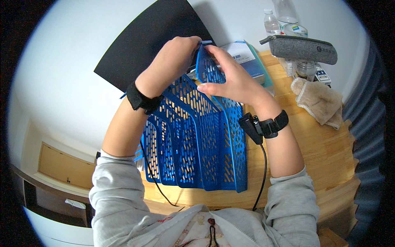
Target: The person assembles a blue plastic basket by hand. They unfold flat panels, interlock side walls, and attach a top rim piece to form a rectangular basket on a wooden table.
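A blue plastic file rack (pixel 189 160) with several perforated upright dividers stands on the wooden table in front of me. Its rightmost panel (pixel 235 123) rises highest toward the far end. My left hand (pixel 175 57) bends over the far top corner of that panel, its fingertips pressed together there and partly hidden behind the wrist and the panel. From the right, my right hand (pixel 236 78) grips the same panel near its top. The right thumb lies toward the near side, and the other fingers reach the far upper edge. Both wrists wear black straps.
A black monitor (pixel 152 39) stands behind the rack. Books (pixel 242 57) lie at the far right of it. Farther right are a grey pencil case (pixel 304 48) on top of jars, a clear bottle (pixel 271 22) and a beige cloth (pixel 319 103). Dark cables hang near both forearms.
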`<action>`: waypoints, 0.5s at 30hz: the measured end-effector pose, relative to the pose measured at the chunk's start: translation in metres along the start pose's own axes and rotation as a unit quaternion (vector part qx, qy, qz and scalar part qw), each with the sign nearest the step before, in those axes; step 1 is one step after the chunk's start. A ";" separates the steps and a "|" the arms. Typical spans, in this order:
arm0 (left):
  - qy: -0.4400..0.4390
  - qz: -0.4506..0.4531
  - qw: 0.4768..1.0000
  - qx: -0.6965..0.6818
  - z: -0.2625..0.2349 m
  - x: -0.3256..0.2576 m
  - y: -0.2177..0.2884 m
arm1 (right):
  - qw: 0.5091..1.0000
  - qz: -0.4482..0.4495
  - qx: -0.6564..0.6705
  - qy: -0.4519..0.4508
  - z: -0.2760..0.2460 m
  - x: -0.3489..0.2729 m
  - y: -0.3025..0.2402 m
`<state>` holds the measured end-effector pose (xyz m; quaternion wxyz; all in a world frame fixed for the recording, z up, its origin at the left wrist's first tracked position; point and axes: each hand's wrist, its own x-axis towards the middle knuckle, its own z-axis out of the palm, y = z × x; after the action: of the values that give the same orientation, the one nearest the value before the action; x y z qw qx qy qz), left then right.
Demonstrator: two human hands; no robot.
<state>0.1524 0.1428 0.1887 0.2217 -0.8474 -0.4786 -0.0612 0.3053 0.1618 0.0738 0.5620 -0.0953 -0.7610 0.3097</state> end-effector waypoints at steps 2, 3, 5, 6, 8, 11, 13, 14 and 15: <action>0.003 -0.003 1.000 0.006 0.000 -0.001 0.001 | 0.999 -0.021 -0.008 0.022 0.001 0.000 0.001; 0.003 -0.006 1.000 0.009 -0.001 -0.001 0.002 | 0.999 -0.024 -0.009 0.022 0.001 0.000 0.001; 0.002 -0.005 1.000 0.012 -0.001 -0.002 0.003 | 0.999 -0.022 -0.013 0.019 0.001 0.000 0.002; 0.001 -0.004 1.000 0.013 -0.001 -0.002 0.003 | 0.999 -0.020 -0.015 0.019 0.001 0.000 0.003; 0.001 -0.002 1.000 0.020 -0.001 -0.003 0.004 | 0.999 -0.017 -0.019 0.019 0.002 0.000 0.003; 0.003 0.000 1.000 0.021 -0.001 -0.003 0.006 | 1.000 -0.013 -0.023 0.016 0.001 0.000 0.003; 0.003 -0.002 1.000 0.025 0.000 -0.003 0.006 | 1.000 0.002 -0.016 0.000 0.000 0.000 0.002; 0.002 -0.005 1.000 0.028 0.000 -0.003 0.006 | 1.000 0.011 -0.018 -0.005 0.000 -0.001 0.001; 0.001 -0.007 0.999 0.034 -0.001 -0.003 0.007 | 1.000 0.010 -0.016 -0.007 0.000 -0.001 0.000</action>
<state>0.1562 0.1370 0.1861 0.2504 -0.8361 -0.4859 -0.0476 0.3056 0.1616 0.0730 0.5522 -0.1097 -0.7686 0.3040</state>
